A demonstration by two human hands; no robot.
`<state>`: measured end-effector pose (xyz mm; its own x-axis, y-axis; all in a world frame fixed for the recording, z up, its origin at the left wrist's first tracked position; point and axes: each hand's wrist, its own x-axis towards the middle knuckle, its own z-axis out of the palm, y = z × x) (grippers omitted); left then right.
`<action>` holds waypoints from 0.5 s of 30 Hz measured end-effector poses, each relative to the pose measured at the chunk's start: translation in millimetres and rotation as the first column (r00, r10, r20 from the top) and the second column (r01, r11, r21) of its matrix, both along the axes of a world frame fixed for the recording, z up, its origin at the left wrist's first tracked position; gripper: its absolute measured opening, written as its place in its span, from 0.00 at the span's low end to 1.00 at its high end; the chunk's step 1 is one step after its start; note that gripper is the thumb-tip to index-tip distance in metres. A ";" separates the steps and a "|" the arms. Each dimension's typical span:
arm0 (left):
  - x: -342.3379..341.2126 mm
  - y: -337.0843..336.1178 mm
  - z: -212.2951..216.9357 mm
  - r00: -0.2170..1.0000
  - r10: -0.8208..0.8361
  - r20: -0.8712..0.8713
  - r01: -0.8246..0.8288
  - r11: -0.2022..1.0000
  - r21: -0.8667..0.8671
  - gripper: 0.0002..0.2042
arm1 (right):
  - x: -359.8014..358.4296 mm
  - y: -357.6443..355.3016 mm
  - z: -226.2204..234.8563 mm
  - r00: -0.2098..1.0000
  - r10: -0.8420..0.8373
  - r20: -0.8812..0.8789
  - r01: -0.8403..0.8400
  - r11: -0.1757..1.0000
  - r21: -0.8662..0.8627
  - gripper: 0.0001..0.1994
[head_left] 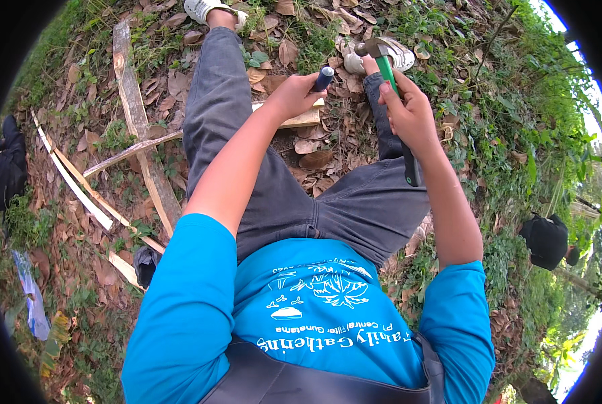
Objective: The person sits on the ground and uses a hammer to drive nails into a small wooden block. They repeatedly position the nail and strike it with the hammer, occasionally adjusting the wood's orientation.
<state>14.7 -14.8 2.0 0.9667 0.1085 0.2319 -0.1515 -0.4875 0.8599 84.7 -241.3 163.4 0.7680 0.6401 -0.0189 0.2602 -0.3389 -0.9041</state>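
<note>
My left hand [293,96] is closed around a dark blue handle [324,79] with a pale round end pointing up. The rest of that tool is hidden behind my fingers and forearm, so its kind does not show. Below it, a pale split piece of wood [302,118] lies between my legs, partly covered by my left forearm. My right hand [408,111] grips a claw hammer [386,66] by its green and black handle. The hammer's metal head is raised to the right of the blue handle, apart from it.
A long barked plank [134,101] lies on the leafy ground at left, crossed by a thin stick [132,152]. Pale wood strips [78,183] lie farther left. A black bag [545,240] rests at right. My legs [213,87] are spread around the wood.
</note>
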 end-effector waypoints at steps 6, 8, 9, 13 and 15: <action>-0.9 -4.7 5.5 0.998 0.018 -0.054 -0.011 0.992 0.123 0.12 | -19.8 -14.3 96.0 0.961 -0.008 0.277 -0.035 0.988 0.148 0.23; -1.0 -7.3 5.3 0.998 0.020 -0.063 -0.011 0.990 0.142 0.12 | -28.1 -14.0 104.3 0.946 -0.047 0.322 -0.047 0.959 0.279 0.23; -0.3 -8.1 1.6 0.997 0.035 -0.065 -0.024 0.986 0.164 0.12 | -35.6 -10.7 105.3 0.950 -0.056 0.308 -0.054 0.940 0.337 0.23; 8.7 -15.1 5.3 0.997 0.006 -0.073 0.002 0.993 0.115 0.12 | -31.6 -8.7 13.7 0.931 -0.001 0.365 -0.004 1.000 0.013 0.23; 9.1 -16.1 6.5 0.997 -0.008 -0.073 0.015 0.995 0.101 0.12 | -31.5 -10.8 -1.7 0.966 0.062 0.251 0.002 0.969 -0.248 0.23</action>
